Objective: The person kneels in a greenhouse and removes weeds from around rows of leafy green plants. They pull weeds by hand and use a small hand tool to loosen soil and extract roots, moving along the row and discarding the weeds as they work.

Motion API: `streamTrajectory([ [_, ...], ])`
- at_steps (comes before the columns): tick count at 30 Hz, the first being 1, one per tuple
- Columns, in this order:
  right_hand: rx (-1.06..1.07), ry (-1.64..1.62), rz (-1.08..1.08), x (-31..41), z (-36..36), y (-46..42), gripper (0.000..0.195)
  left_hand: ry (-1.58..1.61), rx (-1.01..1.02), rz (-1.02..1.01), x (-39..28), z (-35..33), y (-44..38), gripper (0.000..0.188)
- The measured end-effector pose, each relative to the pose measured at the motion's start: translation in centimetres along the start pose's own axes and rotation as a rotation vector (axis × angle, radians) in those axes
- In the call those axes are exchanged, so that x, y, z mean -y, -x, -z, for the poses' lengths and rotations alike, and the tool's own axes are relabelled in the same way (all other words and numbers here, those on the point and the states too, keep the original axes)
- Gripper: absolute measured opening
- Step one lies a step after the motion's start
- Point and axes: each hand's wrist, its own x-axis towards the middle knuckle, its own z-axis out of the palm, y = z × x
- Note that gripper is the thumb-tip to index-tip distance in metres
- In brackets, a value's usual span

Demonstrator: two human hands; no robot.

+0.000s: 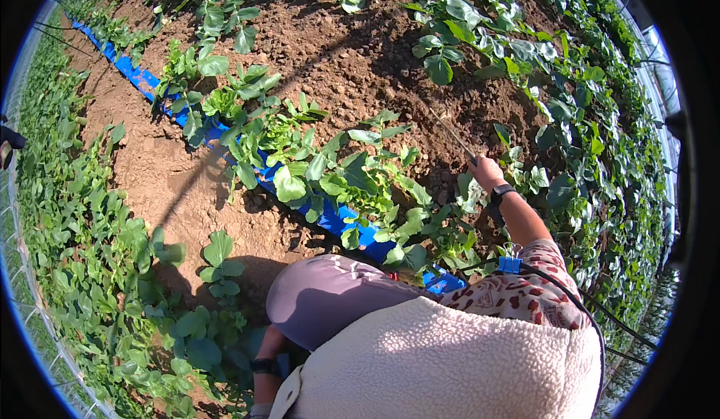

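My right hand (pixel 487 172) is closed around the dark handle of a thin-shafted hand tool (pixel 454 136). The shaft slants up and left over loose brown soil (pixel 388 70), and its head is hard to make out against the ground. Leafy green plants (pixel 360 180), apparently pea plants, grow just left of this hand, beside a strip of blue plastic sheeting (pixel 337 219). Low at my left side, my left hand (pixel 272 341) is mostly hidden by my bent knee (pixel 315 301). Only its wrist part shows, so its fingers and anything in them are out of sight.
A dense bed of leafy plants (pixel 585 138) runs along the right. Another plant row (pixel 84 250) lines the left, past a bare soil path (pixel 163 177). Black cables (pixel 562 289) and a blue binder clip (pixel 509 265) are at my right sleeve.
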Motion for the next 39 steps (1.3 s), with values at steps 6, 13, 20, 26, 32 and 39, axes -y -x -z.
streamTrajectory([
  [6, -0.016, -0.069, -0.091, -6.7, 0.5, 8.5, 0.039, 0.047, -0.009, 0.022, -2.4, 0.1, -0.3, 0.025],
  [13, -0.103, -0.250, 0.014, 6.3, 3.0, -5.3, 0.040, -0.018, -0.057, -0.011, -4.9, 0.2, 2.1, 0.023],
  [20, -0.127, -0.163, 0.065, 10.5, 1.8, -5.7, 0.039, -0.356, 0.007, -0.243, -3.1, 1.4, 4.0, 0.010],
  [26, -0.168, -0.140, 0.398, 22.7, 4.5, -8.3, 0.038, 0.318, -0.092, 0.138, -8.4, 0.2, 4.6, 0.016],
  [32, -0.041, 0.024, 0.488, 21.1, 4.3, -7.6, 0.041, 0.452, -0.093, 0.134, -7.6, -0.2, 4.9, 0.021],
  [39, 0.100, 0.178, 0.240, 0.2, 1.2, 4.8, 0.042, 0.467, -0.068, 0.024, -6.1, 0.4, 4.7, 0.023],
])
